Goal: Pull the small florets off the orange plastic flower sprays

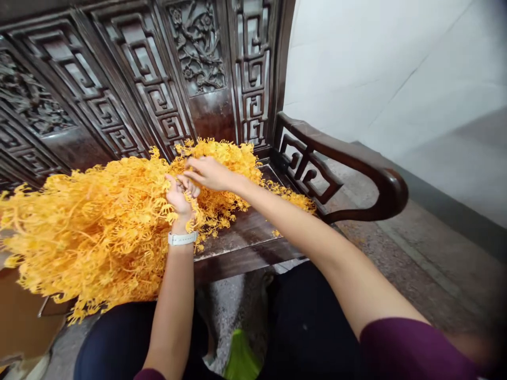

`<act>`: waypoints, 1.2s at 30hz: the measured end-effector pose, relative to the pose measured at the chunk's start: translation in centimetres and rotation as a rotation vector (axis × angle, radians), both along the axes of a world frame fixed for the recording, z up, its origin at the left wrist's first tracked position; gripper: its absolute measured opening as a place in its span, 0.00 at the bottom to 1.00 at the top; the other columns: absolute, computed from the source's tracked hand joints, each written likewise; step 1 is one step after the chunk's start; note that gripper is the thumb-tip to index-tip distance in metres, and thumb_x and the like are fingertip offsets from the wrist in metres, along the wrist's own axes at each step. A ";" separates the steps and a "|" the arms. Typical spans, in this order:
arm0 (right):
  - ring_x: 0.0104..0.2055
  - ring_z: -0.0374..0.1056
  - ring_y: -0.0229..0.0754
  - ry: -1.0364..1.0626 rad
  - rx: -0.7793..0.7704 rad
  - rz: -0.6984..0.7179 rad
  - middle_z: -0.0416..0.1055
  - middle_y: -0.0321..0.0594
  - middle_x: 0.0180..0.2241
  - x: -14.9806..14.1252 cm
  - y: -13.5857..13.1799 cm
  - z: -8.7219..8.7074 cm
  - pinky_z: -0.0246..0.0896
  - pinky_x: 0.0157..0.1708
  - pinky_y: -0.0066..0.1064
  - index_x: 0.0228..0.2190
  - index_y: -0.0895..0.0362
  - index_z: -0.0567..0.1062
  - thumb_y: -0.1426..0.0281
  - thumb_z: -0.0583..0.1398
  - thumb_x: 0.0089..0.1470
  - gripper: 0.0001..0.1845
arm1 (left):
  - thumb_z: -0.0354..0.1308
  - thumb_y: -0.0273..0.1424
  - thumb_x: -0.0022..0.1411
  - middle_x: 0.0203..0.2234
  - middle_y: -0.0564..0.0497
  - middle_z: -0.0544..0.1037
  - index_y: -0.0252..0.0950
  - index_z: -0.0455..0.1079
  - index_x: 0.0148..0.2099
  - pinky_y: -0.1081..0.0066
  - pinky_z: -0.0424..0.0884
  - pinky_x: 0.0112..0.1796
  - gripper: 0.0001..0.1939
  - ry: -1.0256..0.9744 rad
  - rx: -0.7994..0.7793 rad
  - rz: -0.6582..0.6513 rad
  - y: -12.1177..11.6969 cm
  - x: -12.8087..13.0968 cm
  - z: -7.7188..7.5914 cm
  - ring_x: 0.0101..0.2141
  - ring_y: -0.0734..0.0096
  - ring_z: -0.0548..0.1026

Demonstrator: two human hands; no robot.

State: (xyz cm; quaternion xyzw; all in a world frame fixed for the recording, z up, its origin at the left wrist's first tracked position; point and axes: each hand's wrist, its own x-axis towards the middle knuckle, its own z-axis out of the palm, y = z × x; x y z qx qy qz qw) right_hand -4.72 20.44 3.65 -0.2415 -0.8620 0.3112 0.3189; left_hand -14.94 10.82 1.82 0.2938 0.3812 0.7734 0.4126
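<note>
A large heap of orange-yellow plastic sprigs (106,221) with curly, finger-like tips covers much of a dark wooden bench. My left hand (181,194), with a white watch band (182,238) at its wrist, is closed with the palm side up at the heap's right part. Some sprigs hang from it over the wrist. Just above and to the right is my right hand (208,173), palm down, its bent fingers pinched at the sprigs near the left fingertips. The exact piece between its fingertips is partly hidden.
The bench's carved back (214,113) rises behind the heap, and its curved armrest (356,153) stands to the right. Loose yellow bits lie on the bench seat (241,232). A brown cardboard piece (24,311) is at lower left, and something bright green (241,356) is below.
</note>
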 end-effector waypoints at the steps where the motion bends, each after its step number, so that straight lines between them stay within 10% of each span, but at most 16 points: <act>1: 0.41 0.69 0.43 0.029 0.005 0.015 0.73 0.35 0.33 -0.3 -0.1 -1.0 0.60 0.50 0.33 0.34 0.53 0.72 0.56 0.62 0.67 0.14 | 0.37 0.56 0.79 0.13 0.58 0.50 0.38 0.55 0.22 0.73 0.51 0.18 0.37 -0.011 0.003 -0.005 -0.1 0.2 -0.1 0.14 0.78 0.46; 5: 0.34 0.63 0.38 0.117 0.016 -0.115 0.66 0.33 0.29 -1.7 1.7 -2.9 0.59 0.40 0.30 0.29 0.53 0.65 0.56 0.48 0.75 0.23 | 0.46 0.58 0.76 0.15 0.58 0.54 0.37 0.57 0.22 0.74 0.52 0.17 0.36 -0.071 0.008 -0.020 -0.7 1.2 -1.2 0.15 0.79 0.49; 12: 0.35 0.67 0.39 0.092 -0.068 -0.526 0.66 0.34 0.28 -1.8 9.8 0.1 0.62 0.40 0.30 0.29 0.52 0.64 0.60 0.43 0.74 0.22 | 0.56 0.61 0.69 0.14 0.58 0.52 0.37 0.58 0.21 0.74 0.52 0.17 0.36 -0.122 -0.005 -0.022 -3.8 2.9 -4.0 0.15 0.79 0.50; 17: 0.44 0.72 0.46 -0.016 -0.027 -0.712 0.74 0.44 0.37 1.6 13.0 0.0 0.62 0.47 0.34 0.33 0.53 0.68 0.61 0.44 0.74 0.20 | 0.60 0.60 0.67 0.15 0.57 0.52 0.37 0.60 0.21 0.73 0.55 0.19 0.35 -0.078 0.089 -0.008 -7.8 2.7 -2.8 0.16 0.78 0.52; 21: 0.47 0.73 0.47 -0.155 0.042 -0.621 0.79 0.47 0.43 2.7 11.8 -2.3 0.63 0.52 0.35 0.40 0.55 0.74 0.55 0.48 0.74 0.21 | 0.55 0.56 0.72 0.14 0.56 0.52 0.38 0.65 0.22 0.71 0.58 0.22 0.33 -0.024 0.236 0.026 -8.7 1.5 -0.6 0.17 0.75 0.52; 26: 0.59 0.70 0.62 -0.324 0.051 -0.556 0.77 0.60 0.54 3.3 10.3 -2.6 0.62 0.60 0.54 0.53 0.59 0.76 0.45 0.49 0.71 0.34 | 0.50 0.56 0.75 0.14 0.56 0.55 0.37 0.63 0.21 0.72 0.54 0.20 0.36 -0.047 0.234 0.091 -4.5 0.7 0.8 0.15 0.77 0.52; 32: 0.75 0.45 0.77 -0.411 0.259 -0.497 0.50 0.59 0.76 9.0 5.2 0.2 0.41 0.69 0.74 0.74 0.51 0.59 0.35 0.51 0.64 0.49 | 0.44 0.57 0.76 0.15 0.57 0.59 0.36 0.64 0.23 0.73 0.57 0.20 0.37 -0.079 0.221 0.226 -0.2 -0.9 2.4 0.16 0.77 0.54; 36: 0.79 0.26 0.83 -0.625 0.240 -0.297 0.24 0.45 0.81 11.4 -0.9 -3.6 0.31 0.70 0.80 0.78 0.43 0.40 0.29 0.60 0.50 0.68 | 0.40 0.56 0.77 0.13 0.56 0.56 0.36 0.63 0.20 0.72 0.55 0.19 0.39 -0.053 0.196 0.205 0.4 -1.3 3.8 0.15 0.77 0.52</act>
